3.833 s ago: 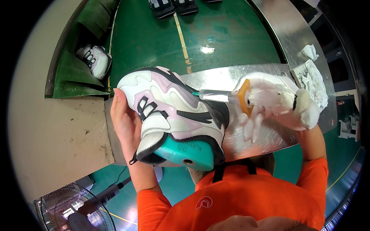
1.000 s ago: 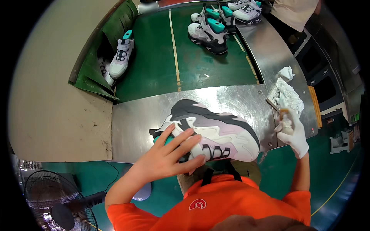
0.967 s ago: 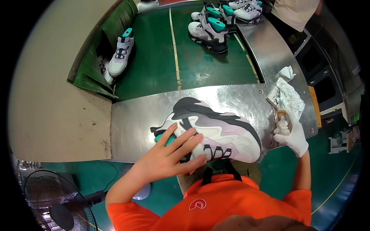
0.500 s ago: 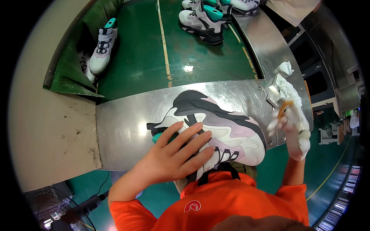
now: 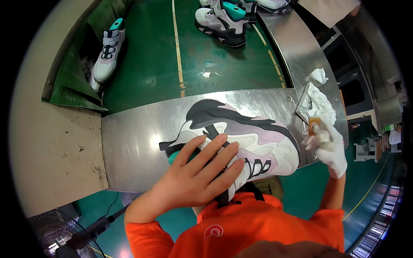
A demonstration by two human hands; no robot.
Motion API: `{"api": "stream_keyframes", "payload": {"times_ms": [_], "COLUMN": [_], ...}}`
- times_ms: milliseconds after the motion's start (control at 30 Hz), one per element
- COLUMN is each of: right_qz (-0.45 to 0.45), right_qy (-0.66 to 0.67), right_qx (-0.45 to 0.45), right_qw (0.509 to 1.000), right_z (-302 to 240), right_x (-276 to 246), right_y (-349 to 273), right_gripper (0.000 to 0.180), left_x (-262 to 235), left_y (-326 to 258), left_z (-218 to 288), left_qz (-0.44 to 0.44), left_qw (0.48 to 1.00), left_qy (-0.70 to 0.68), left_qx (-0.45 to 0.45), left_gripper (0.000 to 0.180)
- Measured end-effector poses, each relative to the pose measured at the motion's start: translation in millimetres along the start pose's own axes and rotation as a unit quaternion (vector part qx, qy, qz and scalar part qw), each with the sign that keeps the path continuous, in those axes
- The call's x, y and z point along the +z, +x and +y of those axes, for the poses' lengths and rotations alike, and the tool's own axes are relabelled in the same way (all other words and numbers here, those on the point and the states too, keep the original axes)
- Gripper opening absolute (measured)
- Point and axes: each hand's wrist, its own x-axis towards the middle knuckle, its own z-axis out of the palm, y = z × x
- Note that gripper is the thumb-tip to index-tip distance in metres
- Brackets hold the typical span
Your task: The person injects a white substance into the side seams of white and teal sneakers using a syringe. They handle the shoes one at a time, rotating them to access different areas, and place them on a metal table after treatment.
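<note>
A white, lilac and black sneaker (image 5: 266, 139) lies on its side on the metal table edge, its sole turned away from me and its toe to the right. A green shoe last (image 5: 173, 157) shows at its collar. My bare left hand (image 5: 200, 170) rests across the upper with fingers spread and stretched out; its thumb is hidden. Off the toe, at the right, my white-gloved right hand (image 5: 330, 148) is closed on a small amber piece (image 5: 314, 124), whose kind I cannot make out. This hand is partly blurred and does not touch the sneaker.
Crumpled white cloth or paper (image 5: 320, 105) lies beyond my right hand. Several sneakers (image 5: 223, 26) stand at the far end of the green belt (image 5: 146, 64). Another sneaker (image 5: 107, 58) leans at the left by a green flap (image 5: 71, 86). A fan (image 5: 64, 234) is at lower left.
My right hand has turned and shifted slightly, still with the amber piece. The sneaker under my left hand has tilted a little, its toe shifting slightly up and right.
</note>
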Motion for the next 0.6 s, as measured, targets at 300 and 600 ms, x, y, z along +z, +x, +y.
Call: {"api": "stream_keyframes", "payload": {"times_ms": [300,600], "right_qz": [-0.324,-0.315], "right_qy": [0.416,0.430], "right_qx": [-0.054,-0.029], "right_qw": [0.848,0.846], "right_z": [2.1,7.0], "right_x": [31.1,46.4], "right_y": [33.3,44.1], "right_gripper": [0.117,0.105], "left_x": [-2.1,-3.3], "left_y": [9.0,9.5], "left_z": [-1.6,-4.5], "left_qz": [-0.020,-0.020], "left_qw": [1.000,1.000], "left_qy": [-0.011,-0.003], "left_qx": [-0.006,0.001], "left_gripper": [0.026,0.026]}}
